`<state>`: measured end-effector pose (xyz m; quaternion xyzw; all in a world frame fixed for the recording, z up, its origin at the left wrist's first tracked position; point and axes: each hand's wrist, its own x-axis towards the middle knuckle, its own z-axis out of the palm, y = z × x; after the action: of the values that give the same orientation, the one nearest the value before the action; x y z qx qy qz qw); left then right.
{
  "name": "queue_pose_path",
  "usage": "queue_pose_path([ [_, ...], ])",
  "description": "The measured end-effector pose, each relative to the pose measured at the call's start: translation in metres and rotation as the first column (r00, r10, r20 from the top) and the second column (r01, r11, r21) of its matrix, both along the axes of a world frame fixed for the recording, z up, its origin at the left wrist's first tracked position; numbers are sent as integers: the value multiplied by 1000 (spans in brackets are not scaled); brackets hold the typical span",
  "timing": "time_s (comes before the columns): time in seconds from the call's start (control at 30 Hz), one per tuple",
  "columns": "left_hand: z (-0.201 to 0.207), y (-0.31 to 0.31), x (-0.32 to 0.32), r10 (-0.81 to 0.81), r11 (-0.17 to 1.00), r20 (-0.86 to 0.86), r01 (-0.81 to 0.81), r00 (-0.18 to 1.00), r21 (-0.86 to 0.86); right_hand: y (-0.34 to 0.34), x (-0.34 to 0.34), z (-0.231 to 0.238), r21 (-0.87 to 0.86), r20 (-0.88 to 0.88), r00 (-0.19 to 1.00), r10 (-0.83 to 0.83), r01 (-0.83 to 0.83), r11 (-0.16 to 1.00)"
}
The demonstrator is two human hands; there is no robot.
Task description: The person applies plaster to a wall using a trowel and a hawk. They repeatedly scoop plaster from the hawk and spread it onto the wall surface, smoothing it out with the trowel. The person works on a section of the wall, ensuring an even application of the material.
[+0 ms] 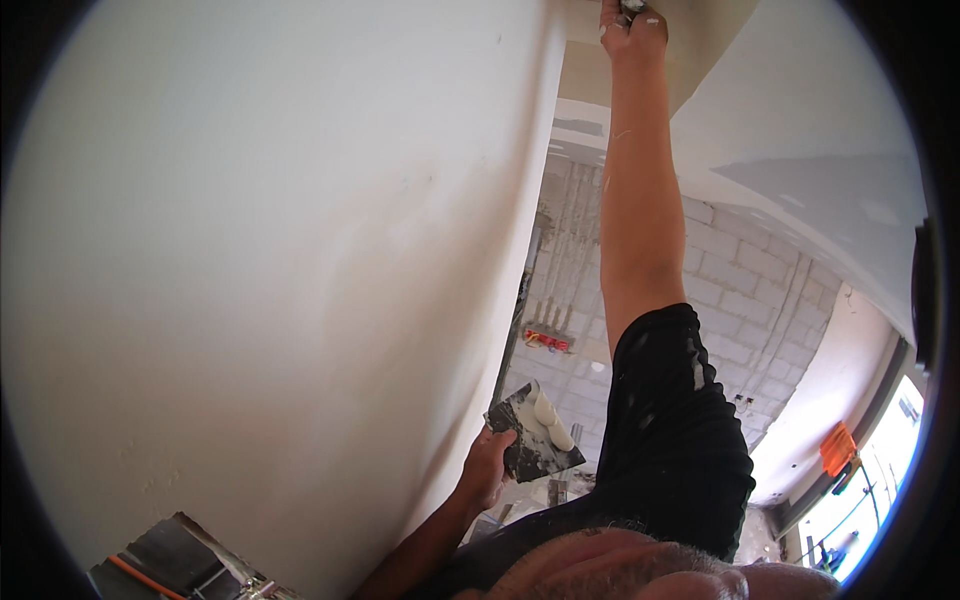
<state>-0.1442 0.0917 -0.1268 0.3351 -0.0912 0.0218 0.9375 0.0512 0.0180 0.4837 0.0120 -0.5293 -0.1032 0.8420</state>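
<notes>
My left hand (484,470) is closed on the edge of a dark, flat plasterer's board (528,455), its thumb lying over the top face. A thick ridge of white filler (549,418) lies along the board's far side, and thinner smears cover the rest. High overhead, at the top of the picture, my right hand (634,34) is closed around a plaster-smeared tool handle (632,8). The tool's working end is cut off by the picture's edge. White spots dot the knuckles of that hand. Beside it is the beige upper surface (690,40).
A large smooth white wall (250,250) fills the left side, ending in a vertical edge. Beyond stands a bare block wall (740,265) with red electrical boxes (547,340). An orange object (838,448) hangs by the bright window (880,480). Dark material (165,560) shows at lower left.
</notes>
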Motion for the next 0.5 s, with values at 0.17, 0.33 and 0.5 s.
queue_pose_path([
  [0.17,-3,1,1,33,999,8,-33,999,19,8,-22,1,-13,-45,998,-32,32,999],
  [0.33,-1,-3,2,32,999,-7,-31,999,25,0,-8,15,-47,13,997,-71,71,996],
  [0.5,-5,1,2,48,998,-15,-48,999,39,23,-66,-14,52,-34,999,-21,23,998],
])
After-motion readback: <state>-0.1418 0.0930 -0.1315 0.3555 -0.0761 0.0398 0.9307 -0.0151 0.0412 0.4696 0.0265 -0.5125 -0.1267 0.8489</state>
